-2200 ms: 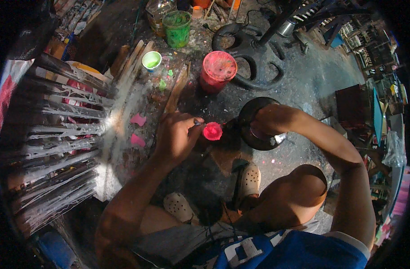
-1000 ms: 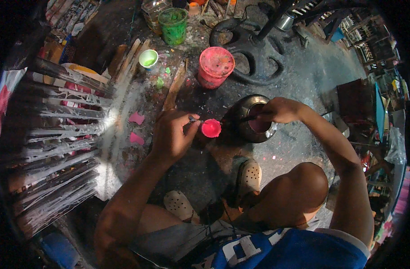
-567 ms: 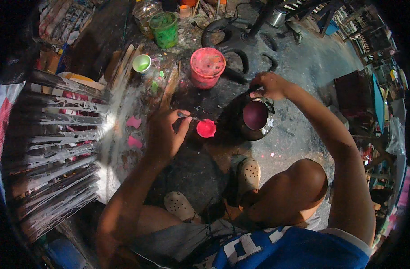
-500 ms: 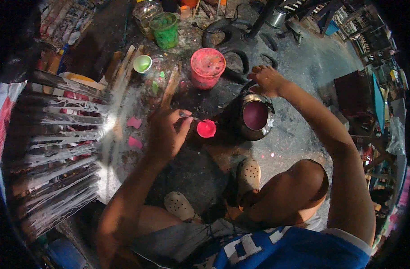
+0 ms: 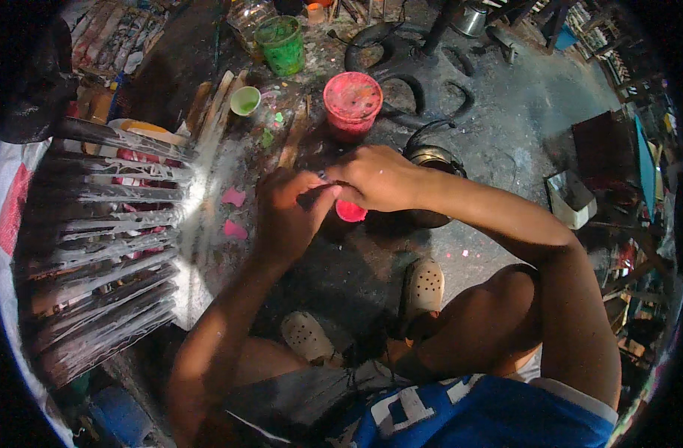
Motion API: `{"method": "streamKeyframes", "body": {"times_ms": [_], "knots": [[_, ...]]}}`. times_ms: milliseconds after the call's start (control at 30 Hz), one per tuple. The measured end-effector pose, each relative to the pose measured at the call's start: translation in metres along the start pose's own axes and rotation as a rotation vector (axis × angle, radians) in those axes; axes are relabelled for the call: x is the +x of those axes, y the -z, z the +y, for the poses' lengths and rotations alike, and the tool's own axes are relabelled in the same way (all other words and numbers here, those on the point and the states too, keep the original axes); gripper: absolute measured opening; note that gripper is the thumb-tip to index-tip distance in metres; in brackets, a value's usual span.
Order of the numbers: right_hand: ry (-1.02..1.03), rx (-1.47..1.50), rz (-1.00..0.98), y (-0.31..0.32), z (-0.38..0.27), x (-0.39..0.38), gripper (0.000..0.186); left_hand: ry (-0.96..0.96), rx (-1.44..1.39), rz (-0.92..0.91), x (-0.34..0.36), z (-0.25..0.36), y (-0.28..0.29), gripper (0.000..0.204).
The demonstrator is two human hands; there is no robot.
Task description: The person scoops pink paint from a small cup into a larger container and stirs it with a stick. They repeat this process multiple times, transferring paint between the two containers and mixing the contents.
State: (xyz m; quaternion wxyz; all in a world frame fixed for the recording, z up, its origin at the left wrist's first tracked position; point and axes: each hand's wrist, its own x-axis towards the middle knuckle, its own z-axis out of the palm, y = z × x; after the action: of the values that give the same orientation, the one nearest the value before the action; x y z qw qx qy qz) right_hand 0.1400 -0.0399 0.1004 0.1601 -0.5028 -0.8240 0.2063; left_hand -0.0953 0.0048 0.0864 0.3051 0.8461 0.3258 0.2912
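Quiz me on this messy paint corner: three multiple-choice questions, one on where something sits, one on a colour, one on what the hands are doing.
1. Where is the green bucket?
A. beside the shoes
B. at the far side, left of the pink bucket
C. on the person's knee

2. What colour is the small round thing under the hands?
A. blue
B. bright pink
C. yellow

3. How do the left hand and right hand stand?
A. together over the pink thing
B. far apart
C. on the knees

Answers: 1 B, it stands at the top, left of the pink one. 2 B, it glows pink. 3 A, fingers meet above it.
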Motion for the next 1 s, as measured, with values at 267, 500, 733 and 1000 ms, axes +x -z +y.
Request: {"method": "streamKeyframes", "body": {"times_ms": [267,500,733,1000], "knots": [[-0.254,0.078,0.039,0.0,0.029,-0.018,0.045,0.27,-0.034,-0.051,-0.073,-0.072,-0.058,0.101],[-0.29,0.107,0.037,-0.003,0.034,-0.029,0.043,0.281,0.089,0.066,-0.108,-0.105,-0.187,0.121],[-0.173,0.094,0.06,-0.024,0.041,-0.039,0.031,0.458,-0.081,0.133,-0.101,-0.102,-0.22,0.104],[0.008,-0.108,-0.21,-0.069,0.065,-0.041,0.015,0.484,-0.118,0.167,-0.105,-0.108,-0.228,0.096]]}}
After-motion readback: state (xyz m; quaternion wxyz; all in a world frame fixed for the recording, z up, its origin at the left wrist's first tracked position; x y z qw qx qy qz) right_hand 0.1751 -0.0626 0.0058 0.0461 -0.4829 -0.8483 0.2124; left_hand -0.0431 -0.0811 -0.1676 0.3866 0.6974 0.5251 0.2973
